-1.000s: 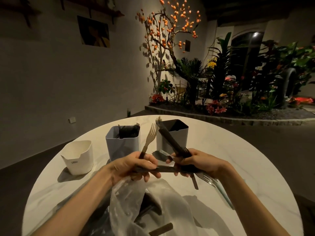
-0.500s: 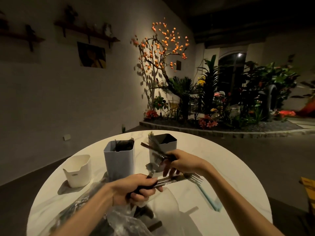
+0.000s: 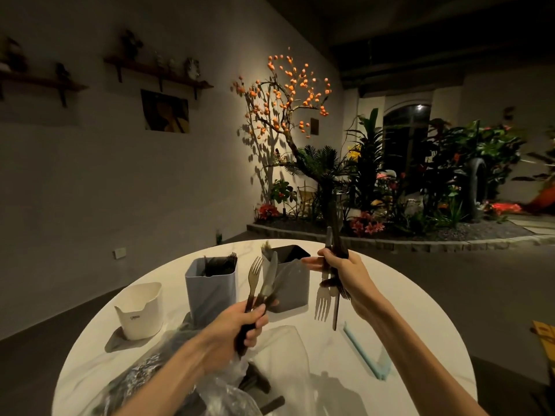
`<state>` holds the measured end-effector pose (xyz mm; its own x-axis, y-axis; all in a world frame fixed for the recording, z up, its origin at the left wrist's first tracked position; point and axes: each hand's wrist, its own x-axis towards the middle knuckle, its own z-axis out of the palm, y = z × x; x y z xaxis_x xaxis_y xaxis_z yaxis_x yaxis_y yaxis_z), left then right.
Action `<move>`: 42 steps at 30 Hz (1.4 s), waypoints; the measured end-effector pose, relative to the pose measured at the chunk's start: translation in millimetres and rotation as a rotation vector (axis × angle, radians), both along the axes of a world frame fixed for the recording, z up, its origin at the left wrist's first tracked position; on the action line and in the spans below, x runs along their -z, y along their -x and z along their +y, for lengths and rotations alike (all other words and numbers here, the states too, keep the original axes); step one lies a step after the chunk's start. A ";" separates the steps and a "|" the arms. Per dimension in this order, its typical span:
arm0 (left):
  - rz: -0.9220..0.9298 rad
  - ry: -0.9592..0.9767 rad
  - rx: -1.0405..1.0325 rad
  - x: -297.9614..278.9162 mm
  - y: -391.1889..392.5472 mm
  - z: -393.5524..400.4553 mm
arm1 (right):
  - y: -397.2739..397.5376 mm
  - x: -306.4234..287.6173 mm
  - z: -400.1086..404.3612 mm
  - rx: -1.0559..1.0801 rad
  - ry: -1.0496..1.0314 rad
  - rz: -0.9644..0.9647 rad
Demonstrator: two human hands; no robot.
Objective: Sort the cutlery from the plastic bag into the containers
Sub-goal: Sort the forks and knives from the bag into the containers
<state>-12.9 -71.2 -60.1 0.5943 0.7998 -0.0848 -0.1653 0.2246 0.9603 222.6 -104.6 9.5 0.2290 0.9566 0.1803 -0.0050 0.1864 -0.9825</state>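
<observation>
Separating bundle: hands now apart. Left hand [image 3: 237,325] grips fork [image 3: 254,273] and knife [image 3: 269,276]; right hand [image 3: 341,273] lifted, fingers clutching several utensils [image 3: 330,291]. Sorting into containers [image 3: 211,288] next.

Dim café-like interior: round white marble tabletop [image 3: 390,295], indoor planted garden bed [image 3: 390,232], orange-fruited decorative tree [image 3: 285,94], wooden wall shelves [image 3: 159,73].

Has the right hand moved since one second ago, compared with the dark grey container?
Yes. The right hand has shifted from in front of the dark grey container to its right side, with cutlery in its grip.
</observation>
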 end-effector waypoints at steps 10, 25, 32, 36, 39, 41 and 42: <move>-0.069 -0.025 -0.069 15.2 -24.1 19.7 | 18.4 44.0 14.3 0.031 0.209 0.003; -0.200 0.100 -0.054 70.4 -52.8 58.1 | 19.2 113.2 54.3 -0.055 0.208 0.402; 0.063 -0.082 -0.138 68.5 -65.2 40.7 | 27.7 114.2 50.1 -0.054 0.183 0.322; 0.115 -0.104 -0.117 67.1 -65.1 39.3 | 34.7 114.5 47.5 -0.119 0.218 0.302; 0.062 -0.082 -0.113 67.6 -63.3 40.0 | 35.4 113.0 44.9 -0.145 0.233 0.292; 0.019 -0.064 -0.126 69.0 -63.3 42.3 | 33.6 113.7 45.9 -0.146 0.253 0.291; 0.009 -0.063 -0.140 68.8 -63.7 43.5 | 32.4 114.7 47.0 -0.133 0.268 0.291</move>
